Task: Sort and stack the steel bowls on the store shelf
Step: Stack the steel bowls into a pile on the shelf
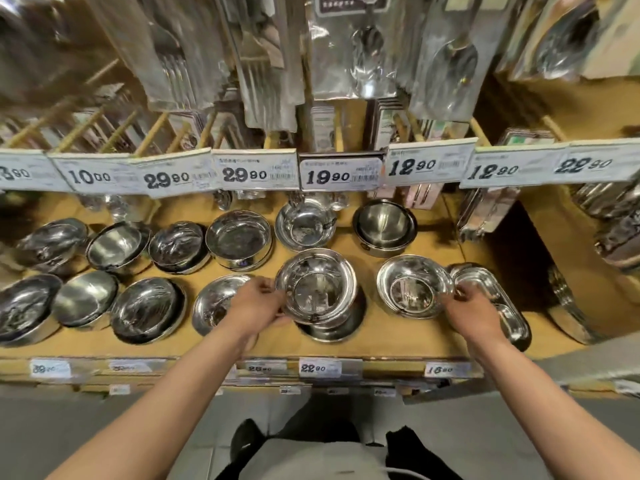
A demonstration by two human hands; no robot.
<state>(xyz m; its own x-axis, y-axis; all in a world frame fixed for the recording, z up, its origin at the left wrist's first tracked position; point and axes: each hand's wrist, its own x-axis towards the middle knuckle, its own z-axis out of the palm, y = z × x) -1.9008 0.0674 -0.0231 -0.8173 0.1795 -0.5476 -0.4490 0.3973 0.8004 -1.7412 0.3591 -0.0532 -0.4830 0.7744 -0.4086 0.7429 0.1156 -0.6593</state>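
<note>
Two rows of steel bowls sat on the yellow shelf (374, 344) across the middle of the frame. The left hand (258, 299) gripped the left rim of a shiny steel bowl (317, 289) at centre frame, fingers curled over the edge; that bowl was tilted and sat on top of a bowl stack (332, 323) beneath it. The right hand (472, 311) pinched the right rim of a second steel bowl (414, 285) to the right of centre, just beside a divided steel tray (498, 306); whether this bowl rested flat or was lifted slightly was hard to judge. White price tags (341, 174) ran along the upper shelf edge, and packaged cutlery (353, 46) hung above them.
</note>
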